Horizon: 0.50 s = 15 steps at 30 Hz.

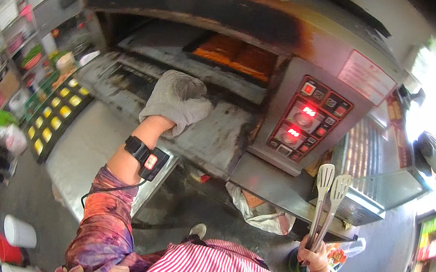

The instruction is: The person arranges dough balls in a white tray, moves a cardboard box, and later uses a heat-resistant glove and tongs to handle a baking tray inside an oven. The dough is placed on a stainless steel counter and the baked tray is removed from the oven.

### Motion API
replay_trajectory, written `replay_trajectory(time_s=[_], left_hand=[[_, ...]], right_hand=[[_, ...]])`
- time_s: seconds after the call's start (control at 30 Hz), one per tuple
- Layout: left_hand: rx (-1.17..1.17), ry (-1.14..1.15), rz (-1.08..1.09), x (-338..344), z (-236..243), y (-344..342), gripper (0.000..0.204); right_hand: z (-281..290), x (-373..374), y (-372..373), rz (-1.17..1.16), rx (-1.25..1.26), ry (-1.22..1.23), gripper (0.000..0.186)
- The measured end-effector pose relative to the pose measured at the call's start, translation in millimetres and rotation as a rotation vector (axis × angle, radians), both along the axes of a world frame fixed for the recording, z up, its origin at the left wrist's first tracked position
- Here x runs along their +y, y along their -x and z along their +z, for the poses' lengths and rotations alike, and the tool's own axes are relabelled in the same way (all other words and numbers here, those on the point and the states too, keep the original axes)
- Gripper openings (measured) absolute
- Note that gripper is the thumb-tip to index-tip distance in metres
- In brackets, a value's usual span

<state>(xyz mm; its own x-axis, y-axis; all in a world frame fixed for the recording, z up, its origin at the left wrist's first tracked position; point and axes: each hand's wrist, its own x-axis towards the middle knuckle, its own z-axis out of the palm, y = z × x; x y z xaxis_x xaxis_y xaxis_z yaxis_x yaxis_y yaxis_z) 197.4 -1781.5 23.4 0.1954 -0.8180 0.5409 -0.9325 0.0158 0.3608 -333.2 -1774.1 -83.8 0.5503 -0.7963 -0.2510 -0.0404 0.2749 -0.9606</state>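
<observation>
My left hand wears a thick grey oven mitt [177, 100] and rests at the lowered oven door [211, 140]; the mitt hides its fingers. Behind it, the deck oven's chamber [159, 38] stands open. A dark tray [190, 48] inside carries orange-brown baked food [232, 54]. My right hand [314, 257], low at the right, is closed around the handles of metal tongs [326, 207]. Their two slotted ends point up and lie apart, with nothing between them.
Right of the chamber is a control panel [308, 120] with red lit displays. A metal table [88, 142] stands left, beside a black mould tray [58, 118] with yellow contents. A glass-sided cabinet [383, 159] is at the right. Buckets [19, 231] sit on the floor lower left.
</observation>
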Motion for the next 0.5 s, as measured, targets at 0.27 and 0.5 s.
replay_trajectory(time_s=[0.27,0.5], left_hand=[[0.808,-0.457,-1.230,-27,23,127,0.027],[1.637,-1.127,-1.258,-23,-11,277,0.041]], right_hand=[[17,-3,-29,-0.255,-0.103,0.257,0.042],[57,-1,-17,-0.381,-0.148,0.230,0.041]])
